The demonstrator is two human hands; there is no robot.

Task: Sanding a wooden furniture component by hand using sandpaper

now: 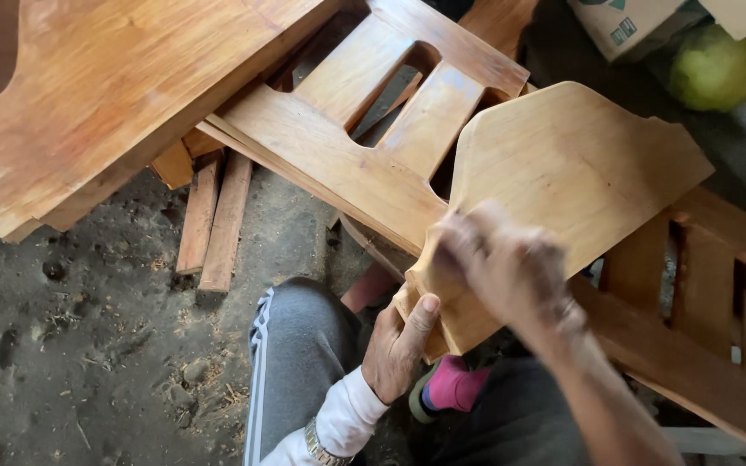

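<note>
Left hand (399, 345) clamps the near bottom edge of the shaped wooden panel (563, 173), thumb pressed on its face. Right hand (502, 263) lies on the panel face, blurred; can't tell its grip. Panel sits above the knees, long axis running near-left to far-right, pointed end far right. Slatted frame (373, 129) just behind, boards (213, 220) left on open dirt floor (62, 345).

Workshop clutter on a dusty grey floor

A large flat orange-brown wooden board (105, 95) lies upper left over a slotted wooden frame panel (373, 129); two short wooden slats (213, 220) rest on the dirt floor (71, 345) beneath. A brown cardboard box (623, 26) and a yellow-green rounded bundle (723, 69) sit just beside each other, upper right.
</note>
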